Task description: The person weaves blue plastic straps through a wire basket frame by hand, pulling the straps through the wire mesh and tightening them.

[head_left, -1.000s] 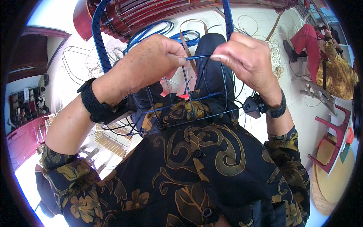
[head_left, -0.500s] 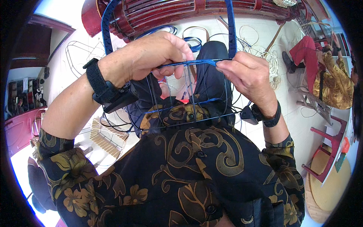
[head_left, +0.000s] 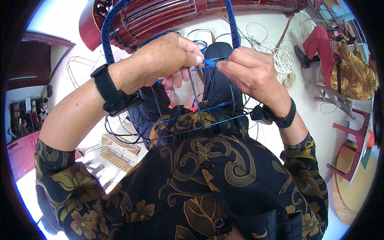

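Observation:
A wire basket frame (head_left: 191, 131) rests over my lap, its thin dark rods rising toward my hands. A tall handle wrapped in blue strip (head_left: 106, 40) arches up from its far side. My left hand (head_left: 166, 56) is closed at the frame's top rod, thumb and forefinger pinching a blue flat strip (head_left: 210, 63), while its lower fingers curl below. Close by on the right, my right hand (head_left: 252, 74) pinches the same strip between thumb and forefinger. A short folded or twisted piece of the strip shows between the two hands. Both wrists wear black straps.
A dark red wooden bench (head_left: 160, 20) stands ahead. Coils of pale cord (head_left: 283, 68) lie on the floor. A slatted pale frame (head_left: 118, 152) is at lower left. Another person (head_left: 320, 52) sits at right, near a red stool (head_left: 356, 144) and a round board (head_left: 350, 184).
My right hand has moved left, closer to my left hand, so less blue strip shows between them. The strip now looks bunched. The whole view has shifted slightly.

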`<state>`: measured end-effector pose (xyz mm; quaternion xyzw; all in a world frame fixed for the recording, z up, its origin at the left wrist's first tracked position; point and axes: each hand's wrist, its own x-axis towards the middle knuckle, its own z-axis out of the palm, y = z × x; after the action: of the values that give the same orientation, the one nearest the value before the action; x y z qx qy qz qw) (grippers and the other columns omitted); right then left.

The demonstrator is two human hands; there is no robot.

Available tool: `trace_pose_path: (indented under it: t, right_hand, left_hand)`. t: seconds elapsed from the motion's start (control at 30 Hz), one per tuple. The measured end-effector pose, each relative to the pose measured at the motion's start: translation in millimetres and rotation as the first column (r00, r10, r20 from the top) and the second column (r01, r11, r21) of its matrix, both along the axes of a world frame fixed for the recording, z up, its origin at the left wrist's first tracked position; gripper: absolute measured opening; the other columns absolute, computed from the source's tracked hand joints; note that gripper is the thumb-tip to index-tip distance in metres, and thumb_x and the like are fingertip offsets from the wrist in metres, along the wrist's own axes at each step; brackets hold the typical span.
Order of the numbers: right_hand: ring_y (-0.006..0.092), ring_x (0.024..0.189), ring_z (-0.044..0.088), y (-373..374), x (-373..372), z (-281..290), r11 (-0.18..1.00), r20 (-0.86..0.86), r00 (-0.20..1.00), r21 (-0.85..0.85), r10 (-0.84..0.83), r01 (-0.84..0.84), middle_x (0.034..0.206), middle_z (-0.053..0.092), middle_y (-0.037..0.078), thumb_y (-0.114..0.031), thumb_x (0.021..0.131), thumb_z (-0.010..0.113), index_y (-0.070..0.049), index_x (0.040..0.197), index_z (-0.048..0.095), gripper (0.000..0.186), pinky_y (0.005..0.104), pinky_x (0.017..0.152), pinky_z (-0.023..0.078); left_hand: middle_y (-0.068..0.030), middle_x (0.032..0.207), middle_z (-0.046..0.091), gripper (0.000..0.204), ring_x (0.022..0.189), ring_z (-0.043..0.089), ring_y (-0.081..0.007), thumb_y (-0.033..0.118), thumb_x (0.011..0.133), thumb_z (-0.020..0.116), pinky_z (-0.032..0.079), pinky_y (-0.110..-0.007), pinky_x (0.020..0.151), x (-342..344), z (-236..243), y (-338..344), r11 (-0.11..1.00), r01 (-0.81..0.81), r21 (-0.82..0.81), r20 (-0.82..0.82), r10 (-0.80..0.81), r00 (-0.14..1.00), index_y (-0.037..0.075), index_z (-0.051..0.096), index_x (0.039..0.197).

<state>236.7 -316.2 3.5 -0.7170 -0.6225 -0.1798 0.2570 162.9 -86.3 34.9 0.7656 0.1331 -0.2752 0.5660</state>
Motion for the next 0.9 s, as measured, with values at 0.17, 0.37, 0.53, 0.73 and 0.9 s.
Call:
trace_pose_path:
  t: [0.17, 0.37, 0.53, 0.73, 0.9]
  right_hand:
    - [0.0172, 0.069, 0.06, -6, 3, 3, 1.0, -0.007, 1.0, 0.003, -0.018, 0.018, 0.074, 0.052, 0.001, -0.006, 0.07, 0.073, -0.012, 0.083, 0.064, 0.017, 0.0314, 0.051, 0.049]
    - [0.0185, 0.068, 0.063, -14, 3, 0, 0.998, -0.084, 0.995, 0.036, -0.053, 0.056, 0.076, 0.056, 0.001, -0.003, 0.07, 0.072, -0.012, 0.085, 0.065, 0.019, 0.0318, 0.052, 0.051]
    - [0.0182, 0.066, 0.062, -21, 1, -5, 0.996, -0.142, 0.988, 0.069, -0.054, 0.064, 0.076, 0.057, 0.001, -0.003, 0.07, 0.072, -0.011, 0.086, 0.066, 0.019, 0.0316, 0.052, 0.051]
    - [0.0163, 0.065, 0.059, -24, 4, -9, 0.997, -0.09, 0.996, 0.076, -0.016, 0.023, 0.075, 0.052, 0.0, -0.005, 0.072, 0.07, -0.01, 0.087, 0.066, 0.016, 0.0301, 0.049, 0.049]
    - [0.0142, 0.066, 0.056, -27, 1, -9, 1.0, -0.018, 1.0, 0.03, -0.004, 0.004, 0.076, 0.049, 0.0, -0.009, 0.074, 0.068, -0.009, 0.091, 0.066, 0.017, 0.0281, 0.047, 0.047]
  left_hand:
    - [-0.0025, 0.064, 0.063, 0.011, 0.042, 0.045, -0.0043, 0.015, 0.097, 0.065, 0.027, -0.02, 0.038, 5, -4, 3, 0.999, 0.016, -0.032, -0.056, -0.018, 0.998, 0.005, 0.07, 0.097]
    - [-0.0022, 0.069, 0.064, 0.014, 0.046, 0.044, -0.0025, 0.016, 0.096, 0.066, 0.026, -0.019, 0.04, 4, -5, 0, 0.985, 0.022, -0.173, -0.062, -0.033, 0.998, 0.005, 0.071, 0.103]
    - [-0.0011, 0.071, 0.064, 0.019, 0.049, 0.044, -0.0019, 0.017, 0.097, 0.065, 0.027, -0.017, 0.041, 2, -1, -5, 0.992, 0.083, -0.093, -0.047, -0.088, 0.995, 0.004, 0.07, 0.11]
    - [-0.0012, 0.074, 0.065, 0.022, 0.049, 0.044, -0.0018, 0.02, 0.099, 0.064, 0.028, -0.017, 0.041, 6, 0, -3, 0.988, 0.015, -0.156, -0.127, -0.035, 0.991, 0.004, 0.07, 0.112]
    - [-0.0016, 0.074, 0.065, 0.023, 0.05, 0.048, -0.0023, 0.023, 0.099, 0.066, 0.031, -0.017, 0.041, 6, 0, -4, 0.989, 0.016, -0.146, -0.11, -0.032, 0.993, 0.003, 0.071, 0.11]
